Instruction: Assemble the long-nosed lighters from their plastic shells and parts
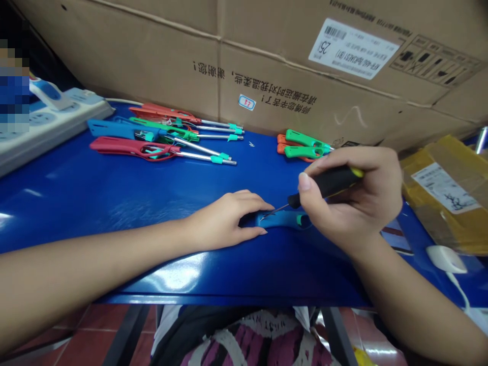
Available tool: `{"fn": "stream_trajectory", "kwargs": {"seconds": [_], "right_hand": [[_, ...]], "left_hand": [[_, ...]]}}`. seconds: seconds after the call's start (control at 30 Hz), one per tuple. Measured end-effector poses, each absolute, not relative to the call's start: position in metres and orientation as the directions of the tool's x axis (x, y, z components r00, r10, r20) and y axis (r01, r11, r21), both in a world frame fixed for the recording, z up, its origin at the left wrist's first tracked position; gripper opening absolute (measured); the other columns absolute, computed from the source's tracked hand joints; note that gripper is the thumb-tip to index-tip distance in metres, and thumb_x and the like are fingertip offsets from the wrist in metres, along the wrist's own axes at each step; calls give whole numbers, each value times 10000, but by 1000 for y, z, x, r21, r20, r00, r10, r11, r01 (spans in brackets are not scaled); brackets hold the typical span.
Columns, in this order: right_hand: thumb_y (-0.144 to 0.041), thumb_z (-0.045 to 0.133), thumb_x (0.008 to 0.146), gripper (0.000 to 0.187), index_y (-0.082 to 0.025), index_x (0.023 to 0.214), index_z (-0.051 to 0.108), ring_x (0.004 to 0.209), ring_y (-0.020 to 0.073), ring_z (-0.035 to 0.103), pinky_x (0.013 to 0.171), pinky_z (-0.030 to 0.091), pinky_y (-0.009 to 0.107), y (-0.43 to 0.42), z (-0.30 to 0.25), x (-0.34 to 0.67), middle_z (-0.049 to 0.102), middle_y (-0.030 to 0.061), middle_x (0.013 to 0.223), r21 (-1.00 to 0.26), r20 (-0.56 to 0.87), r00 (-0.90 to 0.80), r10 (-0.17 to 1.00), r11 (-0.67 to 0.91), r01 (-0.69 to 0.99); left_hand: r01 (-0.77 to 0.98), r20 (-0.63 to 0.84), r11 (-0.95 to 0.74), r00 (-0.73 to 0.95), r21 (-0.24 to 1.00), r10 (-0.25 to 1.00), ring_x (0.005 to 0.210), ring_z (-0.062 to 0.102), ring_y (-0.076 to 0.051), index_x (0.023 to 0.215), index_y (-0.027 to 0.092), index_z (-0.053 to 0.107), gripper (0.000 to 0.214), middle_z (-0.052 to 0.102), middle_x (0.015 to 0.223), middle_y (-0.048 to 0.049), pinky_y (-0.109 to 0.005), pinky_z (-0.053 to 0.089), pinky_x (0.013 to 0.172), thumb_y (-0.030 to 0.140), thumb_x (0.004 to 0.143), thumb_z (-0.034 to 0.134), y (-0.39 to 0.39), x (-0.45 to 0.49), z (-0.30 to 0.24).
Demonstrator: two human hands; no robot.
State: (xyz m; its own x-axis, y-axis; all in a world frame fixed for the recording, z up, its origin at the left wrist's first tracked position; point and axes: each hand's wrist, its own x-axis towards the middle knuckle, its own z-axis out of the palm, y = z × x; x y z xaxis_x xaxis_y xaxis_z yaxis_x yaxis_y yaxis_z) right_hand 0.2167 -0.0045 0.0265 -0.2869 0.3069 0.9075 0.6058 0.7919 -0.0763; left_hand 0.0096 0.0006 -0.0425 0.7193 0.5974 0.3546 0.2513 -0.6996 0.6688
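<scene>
The right hand (354, 198) is wrapped around one screwdriver (330, 182) with a black-and-yellow handle, thumb pressed along it, its thin shaft slanting down toward the left hand (224, 221). That hand grasps one blue utility lighter (281, 219), fingers on its far side and thumb on its near side, flat on the blue tabletop (114, 195). The screwdriver's tip meets the lighter just beside the left fingertips; the lighter's right end is hidden behind the right hand.

Beyond the left hand and to its left lies a cluster of at least five lighters (141, 149) in red, blue, green and orange; overlap prevents an exact count. Just beyond the right hand are two green lighter handles (305, 138) over two orange ones (281, 148). One large cardboard box (152, 56) stands behind both groups. Right of the right hand sit one yellow-taped parcel (453, 218) and one white corded object (446, 259). Far left of the grip is one power strip (91, 107).
</scene>
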Motion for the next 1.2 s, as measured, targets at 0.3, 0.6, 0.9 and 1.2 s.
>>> {"fn": "stream_trajectory", "kwargs": {"seconds": [0.3,0.6,0.9,1.2], "right_hand": [[-163,752,756,202,-270,901,657,575,171,659,549,582,316,-5,28,219,682,-13,701,-84,914,-282,290,818,569],[-24,657,758,296,-286,818,533,580,142,677,458,527,235,-10,38,221,636,-57,606,-78,748,-610,263,947,313],[-16,685,745,272,-261,779,573,547,126,653,417,517,213,-7,39,219,668,-31,621,-64,808,-552,205,963,263],[-169,768,763,254,-282,950,638,591,193,700,517,583,326,-4,17,221,707,-12,732,-193,886,-310,344,882,430]], "left_hand": [[261,341,-687,717,678,608,1114,663,-227,1241,159,659,371,726,1173,-86,-375,521,996,237,887,739,0,9,-42],[264,321,-674,723,690,611,1095,666,-234,1156,176,689,274,727,1155,-81,-376,521,992,225,889,722,0,10,-40],[263,318,-674,726,690,609,1087,658,-232,1174,162,679,294,725,1149,-81,-371,518,978,227,890,724,1,9,-41],[255,341,-685,718,683,607,1104,660,-232,1241,160,656,370,725,1173,-87,-379,520,987,230,887,736,0,10,-43]]}}
